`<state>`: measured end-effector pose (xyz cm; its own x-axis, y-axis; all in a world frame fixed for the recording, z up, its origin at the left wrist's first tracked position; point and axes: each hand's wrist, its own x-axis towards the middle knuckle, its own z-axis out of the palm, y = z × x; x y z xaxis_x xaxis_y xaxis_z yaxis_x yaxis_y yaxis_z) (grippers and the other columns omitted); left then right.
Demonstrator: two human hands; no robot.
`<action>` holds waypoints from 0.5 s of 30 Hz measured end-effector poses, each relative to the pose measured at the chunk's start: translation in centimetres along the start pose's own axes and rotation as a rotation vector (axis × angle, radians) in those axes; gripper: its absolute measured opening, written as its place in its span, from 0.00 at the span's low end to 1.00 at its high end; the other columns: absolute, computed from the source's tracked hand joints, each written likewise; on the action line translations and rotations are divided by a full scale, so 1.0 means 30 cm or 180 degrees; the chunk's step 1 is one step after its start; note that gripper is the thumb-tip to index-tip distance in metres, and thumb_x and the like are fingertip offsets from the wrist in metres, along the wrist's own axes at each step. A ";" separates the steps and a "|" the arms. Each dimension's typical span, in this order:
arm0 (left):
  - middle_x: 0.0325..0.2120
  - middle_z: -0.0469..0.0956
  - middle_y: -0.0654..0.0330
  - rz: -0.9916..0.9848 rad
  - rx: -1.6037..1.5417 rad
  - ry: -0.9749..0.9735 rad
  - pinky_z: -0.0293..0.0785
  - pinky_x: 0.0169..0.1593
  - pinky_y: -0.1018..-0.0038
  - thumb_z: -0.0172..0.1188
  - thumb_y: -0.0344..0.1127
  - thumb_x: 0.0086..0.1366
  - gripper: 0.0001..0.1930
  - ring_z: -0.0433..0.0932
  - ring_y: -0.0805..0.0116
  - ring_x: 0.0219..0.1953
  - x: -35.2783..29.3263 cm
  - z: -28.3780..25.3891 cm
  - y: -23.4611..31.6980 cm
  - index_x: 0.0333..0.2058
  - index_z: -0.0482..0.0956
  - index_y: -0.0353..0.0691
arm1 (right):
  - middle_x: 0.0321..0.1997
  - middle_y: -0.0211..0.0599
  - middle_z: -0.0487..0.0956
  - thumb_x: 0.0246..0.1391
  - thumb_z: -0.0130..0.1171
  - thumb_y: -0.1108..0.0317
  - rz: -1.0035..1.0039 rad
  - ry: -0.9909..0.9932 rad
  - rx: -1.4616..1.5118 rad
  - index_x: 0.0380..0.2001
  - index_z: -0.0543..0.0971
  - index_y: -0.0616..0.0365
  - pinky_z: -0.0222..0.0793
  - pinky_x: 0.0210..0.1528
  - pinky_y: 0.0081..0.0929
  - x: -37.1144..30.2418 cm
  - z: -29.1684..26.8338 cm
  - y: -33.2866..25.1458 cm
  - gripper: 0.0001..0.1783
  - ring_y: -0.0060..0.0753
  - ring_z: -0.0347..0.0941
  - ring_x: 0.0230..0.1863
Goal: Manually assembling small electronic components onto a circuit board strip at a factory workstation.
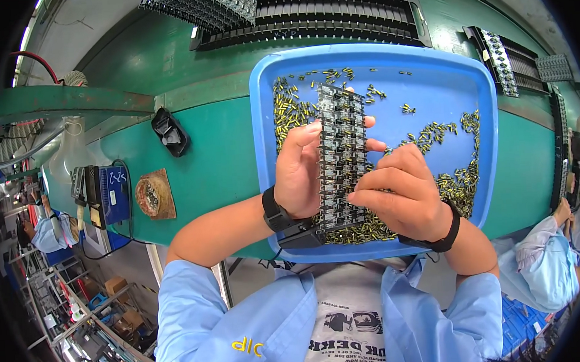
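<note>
My left hand (297, 159) is closed around a long dark circuit board panel (341, 149), its thumb on the left edge and fingertips showing past the right edge. The panel is tilted upright over a blue tray (260, 104) and carries rows of small parts. My right hand (405, 191) is pinched at the panel's lower right side; what lies between its fingertips is too small or hidden to make out. Many small yellow-and-black cylindrical components (289, 109) lie loose in the tray, heaped along the left, right and near sides.
Black slotted racks (334, 15) stand behind the tray, with board panels (205, 5) on one. More racks (516, 58) are at the far right. On the green bench lie a small black case (169, 131), a round roll (150, 195) and a blue box (113, 193). Co-workers sit at both sides.
</note>
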<state>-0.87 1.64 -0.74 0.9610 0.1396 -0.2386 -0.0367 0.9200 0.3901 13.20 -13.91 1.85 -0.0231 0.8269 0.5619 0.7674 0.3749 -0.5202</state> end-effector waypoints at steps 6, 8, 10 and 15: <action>0.54 0.82 0.42 0.0202 0.0057 0.0038 0.81 0.59 0.60 0.37 0.55 0.74 0.35 0.84 0.54 0.52 0.004 0.007 -0.011 0.68 0.67 0.34 | 0.40 0.25 0.83 0.36 0.69 0.71 -0.0189 0.0007 -0.0285 0.38 0.88 0.52 0.67 0.43 0.33 -0.009 0.003 -0.005 0.19 0.32 0.73 0.39; 0.55 0.81 0.44 0.0197 0.0054 0.0041 0.82 0.59 0.60 0.38 0.53 0.75 0.34 0.84 0.54 0.53 0.005 0.007 -0.010 0.67 0.68 0.34 | 0.41 0.25 0.83 0.37 0.68 0.70 -0.0237 -0.0031 -0.0361 0.38 0.88 0.53 0.67 0.43 0.33 -0.008 0.001 -0.009 0.19 0.31 0.73 0.39; 0.56 0.80 0.45 0.0206 0.0049 0.0047 0.82 0.59 0.59 0.38 0.53 0.75 0.33 0.83 0.55 0.54 0.004 0.004 -0.009 0.67 0.68 0.33 | 0.41 0.26 0.83 0.37 0.68 0.70 -0.0270 -0.0056 -0.0393 0.38 0.88 0.53 0.67 0.43 0.33 -0.006 -0.001 -0.012 0.19 0.31 0.73 0.39; 0.59 0.76 0.50 0.0166 -0.0173 0.0015 0.82 0.58 0.58 0.40 0.50 0.76 0.30 0.81 0.54 0.57 0.007 -0.007 -0.014 0.67 0.66 0.35 | 0.42 0.26 0.83 0.38 0.68 0.69 -0.0402 -0.0087 -0.0565 0.39 0.88 0.55 0.67 0.43 0.33 0.000 -0.006 -0.018 0.19 0.31 0.73 0.40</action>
<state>-0.72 1.37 -1.12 0.9561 0.1895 -0.2234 -0.1018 0.9299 0.3534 12.90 -14.18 2.25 -0.1416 0.7900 0.5965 0.8581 0.3984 -0.3241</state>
